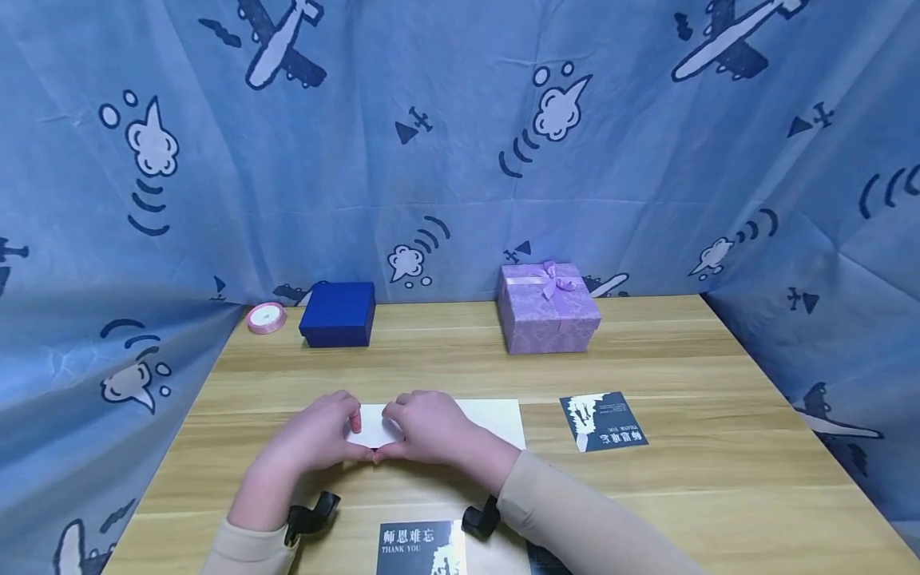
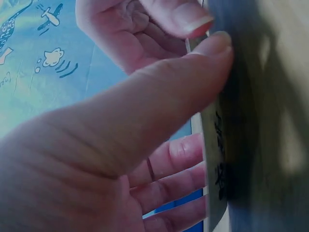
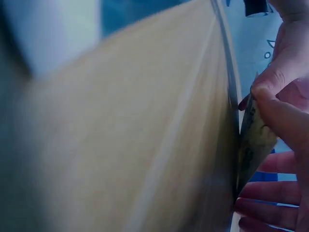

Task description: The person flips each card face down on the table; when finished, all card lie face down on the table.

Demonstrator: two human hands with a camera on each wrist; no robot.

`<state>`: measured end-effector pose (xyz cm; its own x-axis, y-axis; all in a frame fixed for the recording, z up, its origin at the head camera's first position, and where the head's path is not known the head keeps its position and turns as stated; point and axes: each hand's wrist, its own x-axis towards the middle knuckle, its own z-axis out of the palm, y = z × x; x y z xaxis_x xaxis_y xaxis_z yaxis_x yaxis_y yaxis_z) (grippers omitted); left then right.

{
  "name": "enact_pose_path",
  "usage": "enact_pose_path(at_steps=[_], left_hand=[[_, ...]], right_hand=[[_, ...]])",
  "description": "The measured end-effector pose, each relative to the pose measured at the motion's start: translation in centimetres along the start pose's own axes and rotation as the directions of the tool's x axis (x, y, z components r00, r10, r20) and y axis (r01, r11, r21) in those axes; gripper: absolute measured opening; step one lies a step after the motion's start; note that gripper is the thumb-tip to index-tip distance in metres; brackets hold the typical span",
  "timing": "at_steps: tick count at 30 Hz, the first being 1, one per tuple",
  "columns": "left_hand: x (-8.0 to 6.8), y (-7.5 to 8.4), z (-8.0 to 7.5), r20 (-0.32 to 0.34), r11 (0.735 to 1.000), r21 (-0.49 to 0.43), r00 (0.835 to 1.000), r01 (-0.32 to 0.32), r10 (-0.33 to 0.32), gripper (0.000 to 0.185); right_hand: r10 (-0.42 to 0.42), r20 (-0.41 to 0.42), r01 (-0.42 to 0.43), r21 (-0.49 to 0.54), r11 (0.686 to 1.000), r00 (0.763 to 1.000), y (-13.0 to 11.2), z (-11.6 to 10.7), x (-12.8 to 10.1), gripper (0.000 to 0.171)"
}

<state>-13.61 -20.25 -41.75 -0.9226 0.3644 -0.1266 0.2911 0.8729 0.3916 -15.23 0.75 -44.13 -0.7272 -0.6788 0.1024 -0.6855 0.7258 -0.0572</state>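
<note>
A white sheet (image 1: 370, 425) is held near the middle of the wooden surface (image 1: 719, 415), between the two hands. It is pinched by the left hand (image 1: 319, 435) and by the right hand (image 1: 434, 427), with the thumbs set along its near edge, their tips brought together, and the fingers spread behind it. Dark marks are borne on its near side, too blurred to be read in the wrist views. White paper is also seen just right of the right hand; whether it belongs to the same piece cannot be told.

Two containers are placed along the back of the surface. The blue box (image 1: 336, 311) is closed, and a spool of pink ribbon (image 1: 266, 318) is set just to its left. The purple box (image 1: 549, 335), to the right and well apart from the blue one, is closed as well and topped with a lilac bow (image 1: 555, 281). The contents of both are hidden from view.

To the right of the hands, a dark card (image 1: 604, 422) printed with "THANK YOU" is laid flat, its lettering upside down. A similar printed card (image 1: 413, 549) is partly cut off by the lower frame edge.
</note>
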Motion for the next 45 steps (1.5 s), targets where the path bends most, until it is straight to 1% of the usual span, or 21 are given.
enact_pose_path(at_steps=[3, 5, 9, 10, 13, 17, 20, 23, 25, 27, 29, 31, 33, 35, 36, 38, 40, 42, 45], left_hand=[[-0.1, 0.1, 0.1, 0.001, 1.0, 0.005, 1.0, 0.012, -0.013, 0.052], [-0.1, 0.2, 0.3, 0.012, 0.999, 0.003, 0.999, 0.035, -0.035, 0.052], [-0.3, 0.4, 0.5, 0.029, 0.998, -0.003, 0.998, 0.061, -0.061, 0.047], [-0.3, 0.4, 0.5, 0.031, 0.998, -0.002, 0.997, 0.066, -0.066, 0.045], [-0.2, 0.5, 0.6, 0.026, 0.997, 0.011, 0.997, 0.075, -0.075, 0.04], [0.1, 0.5, 0.8, 0.007, 0.997, 0.036, 0.998, 0.066, -0.066, 0.036], [0.3, 0.6, 0.9, -0.021, 0.998, 0.041, 0.998, 0.052, -0.051, 0.038], [0.3, 0.6, 1.0, -0.056, 0.998, 0.034, 0.997, 0.049, -0.047, 0.048], [-0.1, 1.0, 0.8, -0.084, 0.998, 0.035, 0.996, 0.043, -0.04, 0.055], [-0.7, 1.7, 0.6, -0.11, 0.999, 0.038, 0.994, 0.023, -0.019, 0.056], [-1.6, 2.8, 0.3, -0.132, 0.999, 0.041, 0.991, -0.011, 0.016, 0.054], [-3.1, 3.9, 0.4, -0.134, 0.997, 0.035, 0.988, -0.071, 0.075, 0.051], [-4.8, 4.9, 0.7, -0.104, 0.991, 0.015, 0.986, -0.132, 0.133, 0.05], [-6.3, 5.5, 1.1, -0.047, 0.985, -0.002, 0.984, -0.173, 0.173, 0.052], [-7.0, 5.7, 1.3, -0.013, 0.983, -0.014, 0.983, -0.182, 0.182, 0.054], [-8.1, 6.0, 2.0, 0.046, 0.984, -0.026, 0.983, -0.175, 0.176, 0.057], [-8.9, 6.2, 2.6, 0.081, 0.988, -0.026, 0.985, -0.151, 0.152, 0.062], [-9.5, 6.4, 3.4, 0.075, 0.99, -0.027, 0.988, -0.136, 0.138, 0.067], [-10.3, 6.6, 4.5, 0.038, 0.993, -0.012, 0.993, -0.114, 0.114, 0.078]], right_hand=[[-0.006, 0.017, 0.007, -0.055, 0.998, 1.0, -0.2, 0.0, 0.0, 0.06], [0.001, 0.036, 0.001, -0.068, 0.998, 0.999, -0.3, -0.1, 0.0, 0.064], [0.026, 0.075, -0.023, -0.037, 0.999, 0.997, -0.3, -0.3, 0.0, 0.076], [0.029, 0.081, -0.027, -0.024, 0.999, 0.996, -0.2, -0.4, -0.1, 0.076], [0.044, 0.102, -0.045, 0.004, 0.999, 0.994, -0.2, -0.7, -0.1, 0.071], [0.036, 0.112, -0.038, 0.019, 0.999, 0.993, 0.0, -0.9, -0.3, 0.062], [0.015, 0.116, -0.024, 0.075, 0.997, 0.993, 0.2, -1.2, -0.9, 0.065], [-0.016, 0.117, -0.004, 0.165, 0.986, 0.993, 0.3, -1.9, -2.0, 0.067], [-0.033, 0.108, 0.01, 0.205, 0.979, 0.994, 0.2, -2.6, -3.1, 0.065], [-0.058, 0.089, 0.039, 0.206, 0.978, 0.994, 0.2, -3.3, -4.3, 0.063], [-0.088, 0.066, 0.076, 0.162, 0.984, 0.994, 0.0, -4.0, -5.7, 0.061], [-0.118, 0.051, 0.112, 0.107, 0.988, 0.992, -0.5, -4.4, -7.1, 0.062], [-0.147, 0.036, 0.144, 0.058, 0.988, 0.989, -1.0, -4.7, -8.6, 0.062], [-0.163, 0.021, 0.162, 0.042, 0.986, 0.986, -1.5, -4.8, -9.9, 0.06], [-0.163, 0.016, 0.162, 0.047, 0.986, 0.987, -1.7, -4.9, -10.5, 0.059], [-0.155, 0.011, 0.154, 0.066, 0.986, 0.988, -2.1, -4.8, -11.5, 0.056], [-0.134, 0.018, 0.132, 0.092, 0.987, 0.991, -2.4, -4.6, -12.4, 0.057], [-0.104, 0.033, 0.1, 0.104, 0.99, 0.994, -2.6, -4.2, -13.2, 0.065], [-0.068, 0.041, 0.064, 0.092, 0.994, 0.997, -3.0, -3.7, -14.2, 0.08]])
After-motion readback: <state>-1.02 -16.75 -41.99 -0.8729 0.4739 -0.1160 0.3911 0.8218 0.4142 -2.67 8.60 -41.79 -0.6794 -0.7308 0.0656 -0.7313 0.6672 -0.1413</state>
